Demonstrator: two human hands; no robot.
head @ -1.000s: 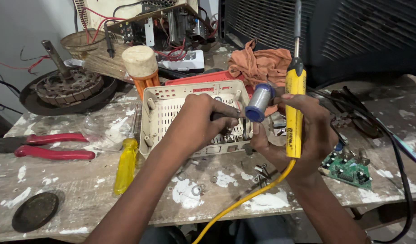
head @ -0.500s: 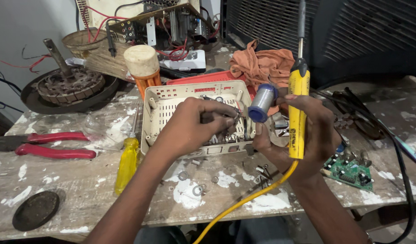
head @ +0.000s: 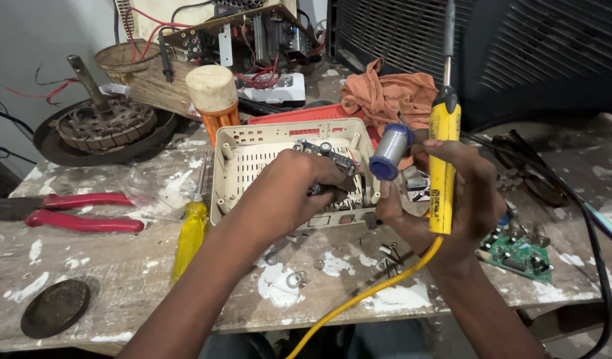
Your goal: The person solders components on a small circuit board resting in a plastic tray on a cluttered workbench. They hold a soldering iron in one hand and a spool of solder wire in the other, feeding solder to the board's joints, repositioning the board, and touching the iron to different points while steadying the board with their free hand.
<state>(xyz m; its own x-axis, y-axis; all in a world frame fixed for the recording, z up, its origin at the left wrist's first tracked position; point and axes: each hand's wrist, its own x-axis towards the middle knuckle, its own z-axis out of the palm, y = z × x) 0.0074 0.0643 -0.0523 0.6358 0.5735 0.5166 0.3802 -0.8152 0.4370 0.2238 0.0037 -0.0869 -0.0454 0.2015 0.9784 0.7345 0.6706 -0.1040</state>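
Paint-stained worktop (head: 86, 266) carries everything and lies under both hands. Behind the hands, at the far side, stands an open electronic chassis (head: 246, 33) with red wires, and far to the left of the left hand rests a round motor part (head: 100, 126) with a shaft. An orange cloth (head: 392, 96) lies just behind the right hand.

Directly under the left hand sits a cream plastic case (head: 252, 159), open side up, with a small dark circuit board (head: 329, 154) inside it. The left hand (head: 289, 193) is closed over this case, its fingers curled on a small dark part at the board; what exactly the part is, I cannot tell.

The right hand (head: 462, 199) is just beside the case on its right. Its grip is closed around a yellow soldering iron (head: 444, 159), held upright with the tip upward, and the same hand holds also a blue solder spool (head: 389, 151) at its fingertips. A yellow cable (head: 366, 296) runs down from the iron.

Left of the left forearm lie red pliers (head: 80, 213) and a yellow screwdriver (head: 189, 233). Right of the right hand lies a green circuit board (head: 518, 252). Small washers (head: 292, 279) lie below the left hand.
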